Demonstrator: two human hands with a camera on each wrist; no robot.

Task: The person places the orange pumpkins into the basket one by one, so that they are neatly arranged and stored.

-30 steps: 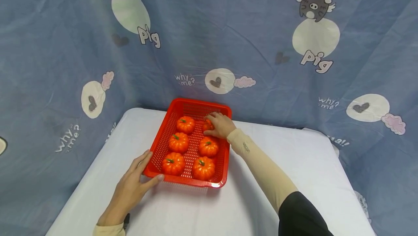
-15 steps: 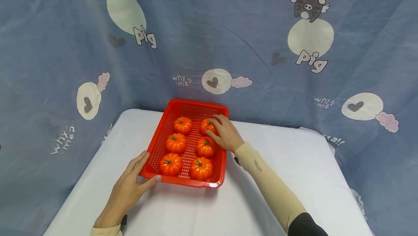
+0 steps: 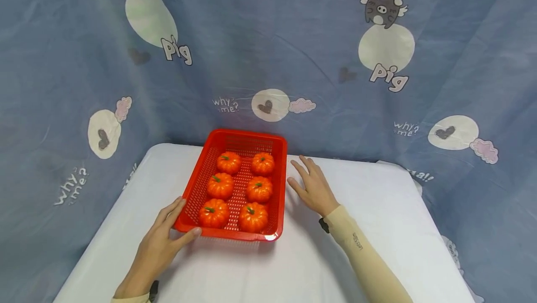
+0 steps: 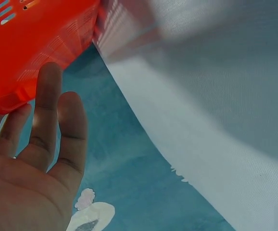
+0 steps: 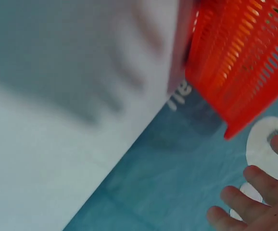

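Note:
A red perforated plastic basket (image 3: 232, 233) sits on a white-covered table, with several small orange pumpkins (image 3: 253, 217) with green stems inside, in two columns of three. My left hand (image 3: 157, 243) is at the basket's front left corner, thumb along the front rim and fingers by the left side. In the left wrist view its fingers (image 4: 72, 125) stretch out fairly straight beside the basket wall (image 4: 47, 43). My right hand (image 3: 314, 189) hovers just right of the basket, fingers spread and holding nothing. The right wrist view shows its fingertips (image 5: 235, 197) apart from the basket (image 5: 240, 72).
The white tabletop (image 3: 369, 210) extends to both sides of the basket. Behind the table's back edge hangs a blue cloth (image 3: 235, 51) printed with pigs and ovals; it also lines the left and right sides. The basket stands near that back edge.
My right hand has let go of the back right pumpkin and moved out of the basket to the right. The left hand stays at the corner. The whole head view has shifted slightly.

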